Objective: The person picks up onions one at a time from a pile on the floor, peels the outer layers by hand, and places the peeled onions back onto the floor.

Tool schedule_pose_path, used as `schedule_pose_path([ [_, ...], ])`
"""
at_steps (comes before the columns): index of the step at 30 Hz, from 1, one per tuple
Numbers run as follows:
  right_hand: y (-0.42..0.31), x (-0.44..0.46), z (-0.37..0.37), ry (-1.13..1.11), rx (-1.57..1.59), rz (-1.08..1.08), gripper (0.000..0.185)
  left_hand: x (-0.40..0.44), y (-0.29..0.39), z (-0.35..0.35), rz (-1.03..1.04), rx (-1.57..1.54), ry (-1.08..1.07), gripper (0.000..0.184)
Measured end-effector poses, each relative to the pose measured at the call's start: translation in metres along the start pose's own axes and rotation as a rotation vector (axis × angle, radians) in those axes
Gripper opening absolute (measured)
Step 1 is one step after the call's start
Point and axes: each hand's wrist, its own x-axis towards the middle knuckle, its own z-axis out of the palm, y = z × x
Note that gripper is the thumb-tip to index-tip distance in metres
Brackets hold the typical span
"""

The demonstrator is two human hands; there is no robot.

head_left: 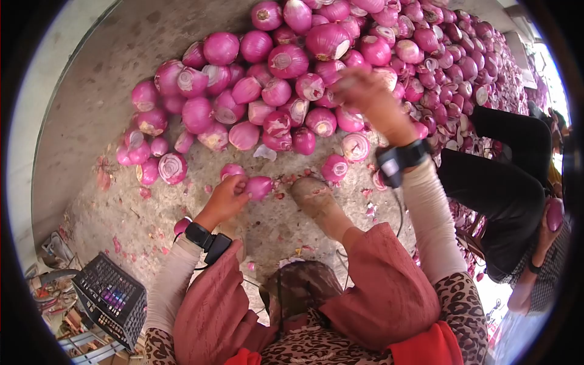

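Observation:
My left hand (224, 202) is low over the concrete floor, its fingers closed on a purple-red onion (260, 188). Another onion (232, 170) lies just beyond its knuckles. Blurred by motion, my right hand (368, 100) reaches over the near side of a large onion pile (289, 61); its fingers are too smeared to show whether they hold anything. Below that hand, a cut-topped onion (356, 147) and a smaller onion (334, 168) sit on the floor. Many onions in the heap show pale cut ends.
My foot (313, 194) rests between my hands, near the pile. At right sits another person in black trousers (496, 194), a hand (544, 234) holding an onion (554, 214). A black plastic crate (109, 301) stands at lower left. Scraps of onion skin litter the concrete floor (146, 225).

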Motion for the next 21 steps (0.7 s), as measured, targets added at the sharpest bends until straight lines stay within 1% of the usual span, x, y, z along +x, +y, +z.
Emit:
schedule_pose_path([
  [1, 0.006, 0.003, 0.031, -0.036, 0.051, 0.116, 0.037, -0.001, -0.001, 0.000, -0.006, 0.000, 0.002, 0.037],
  [2, 0.030, 0.011, 0.052, -0.036, -0.279, 0.010, 0.050, -0.002, -0.001, 0.000, -0.011, -0.008, 0.000, 0.037],
  [4, 0.045, 0.012, 0.090, 0.032, -0.594, -0.149, 0.064, -0.003, -0.002, 0.000, -0.014, -0.014, -0.002, 0.036],
  [5, 0.048, 0.010, 0.105, 0.033, -0.595, -0.151, 0.064, -0.003, -0.003, 0.000, -0.035, -0.025, 0.002, 0.036],
  [7, 0.053, 0.006, 0.126, 0.052, -0.816, -0.098, 0.071, -0.003, 0.007, -0.003, -0.056, -0.036, 0.009, 0.035],
  [9, 0.056, 0.008, 0.133, 0.033, -0.807, -0.094, 0.073, -0.005, 0.016, -0.008, -0.072, -0.049, 0.041, 0.033],
  [10, 0.057, 0.010, 0.135, 0.044, -0.791, -0.058, 0.072, -0.004, 0.018, -0.009, -0.077, -0.050, 0.046, 0.033],
  [12, 0.058, 0.011, 0.139, 0.047, -0.772, -0.027, 0.072, -0.002, 0.023, -0.013, -0.073, -0.177, -0.017, 0.031],
  [13, 0.058, 0.009, 0.139, 0.055, -0.764, -0.114, 0.072, -0.001, 0.027, -0.014, -0.079, -0.177, -0.010, 0.031],
  [14, 0.059, 0.007, 0.140, 0.062, -0.753, -0.202, 0.072, 0.000, 0.030, -0.014, -0.070, -0.312, -0.012, 0.033],
  [15, 0.058, 0.004, 0.142, 0.054, -0.747, -0.206, 0.072, 0.001, 0.037, -0.015, -0.061, -0.447, -0.013, 0.035],
  [17, 0.049, -0.005, 0.148, -0.029, -0.439, -0.251, 0.072, -0.003, 0.065, -0.022, -0.062, -0.471, 0.021, 0.036],
  [18, 0.037, -0.010, 0.151, -0.082, -0.381, -0.225, 0.069, -0.004, 0.077, -0.025, -0.052, -0.495, 0.048, 0.039],
  [19, 0.030, -0.014, 0.154, -0.088, -0.377, -0.227, 0.069, -0.003, 0.085, -0.026, -0.057, -0.494, 0.054, 0.039],
  [21, 0.020, -0.020, 0.159, -0.164, -0.353, -0.262, 0.070, -0.002, 0.094, -0.027, -0.011, -0.594, 0.119, 0.038],
])
